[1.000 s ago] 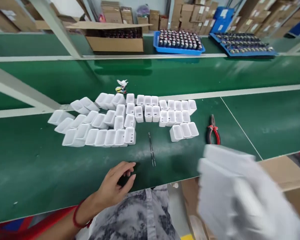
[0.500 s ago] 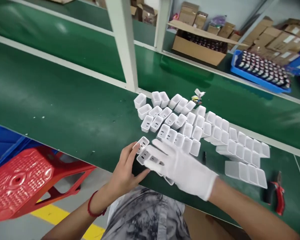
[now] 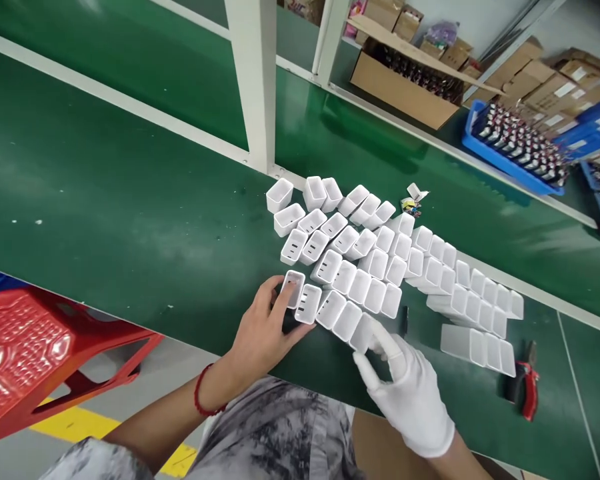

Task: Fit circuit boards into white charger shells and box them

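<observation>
Small white open-topped plastic boxes stand in rows on the green table [image 3: 145,220]. My bare left hand [image 3: 263,333] is at the left end of the nearest row. Its index finger reaches into the end box [image 3: 293,298], while the thumb presses the front of the neighbouring slotted box [image 3: 308,304]. At the other end of this row, my white-gloved right hand [image 3: 403,380] has its fingers curled round the last box [image 3: 362,333]. The gloved thumb is at that box's near side. Dark slots show in several boxes.
Red-handled pliers [image 3: 529,390] lie on the right, and a small black stick [image 3: 405,323] lies behind my right hand. A white post [image 3: 257,87] rises behind the boxes. Further back are a blue tray [image 3: 515,150] and a carton [image 3: 405,87]. A red stool [image 3: 45,353] stands left.
My right hand has moved from lying flat over the near row to the row's right end, fingers now curled. The left end box has turned more upright under my left hand.
</observation>
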A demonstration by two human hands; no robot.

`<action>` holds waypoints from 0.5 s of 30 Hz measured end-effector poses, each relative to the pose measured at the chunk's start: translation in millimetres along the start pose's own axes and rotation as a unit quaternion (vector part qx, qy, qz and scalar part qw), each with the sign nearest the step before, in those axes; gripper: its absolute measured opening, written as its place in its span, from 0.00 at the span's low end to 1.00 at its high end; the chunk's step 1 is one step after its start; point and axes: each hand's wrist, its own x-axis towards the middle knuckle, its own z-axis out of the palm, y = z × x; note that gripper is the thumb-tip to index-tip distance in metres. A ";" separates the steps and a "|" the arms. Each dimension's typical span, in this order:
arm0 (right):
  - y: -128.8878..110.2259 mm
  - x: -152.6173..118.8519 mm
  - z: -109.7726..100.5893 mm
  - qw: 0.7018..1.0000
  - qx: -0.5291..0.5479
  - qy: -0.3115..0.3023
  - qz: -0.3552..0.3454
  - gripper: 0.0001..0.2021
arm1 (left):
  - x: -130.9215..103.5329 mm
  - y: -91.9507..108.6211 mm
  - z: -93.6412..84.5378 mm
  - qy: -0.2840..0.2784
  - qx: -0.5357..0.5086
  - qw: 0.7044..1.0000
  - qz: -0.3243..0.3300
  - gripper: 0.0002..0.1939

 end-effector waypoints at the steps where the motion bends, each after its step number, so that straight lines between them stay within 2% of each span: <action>1: 3.4 2.4 1.0 1.000 -0.001 0.001 0.005 0.29 | 2.0 1.0 0.4 -0.002 -0.006 1.000 0.004 0.29; 4: 12.8 5.8 1.9 1.000 0.007 -0.011 0.009 0.26 | 6.6 2.0 0.1 -0.009 -0.021 1.000 0.014 0.26; 8: 27.7 5.4 -6.5 0.999 0.053 -0.007 -0.003 0.28 | 9.9 0.4 0.1 0.002 0.008 0.999 0.033 0.24; 11: 58.7 12.6 -23.5 0.996 0.087 0.015 0.010 0.28 | 10.6 -2.6 0.4 0.012 0.026 0.999 0.042 0.22; 13: 92.7 26.7 -34.8 0.995 0.059 0.026 0.072 0.25 | 11.2 -5.7 -0.5 0.001 0.018 0.999 0.036 0.22; 15: 134.7 49.5 -41.7 0.981 0.002 -0.001 0.193 0.22 | 12.3 -8.8 -2.8 -0.019 -0.006 0.999 0.027 0.24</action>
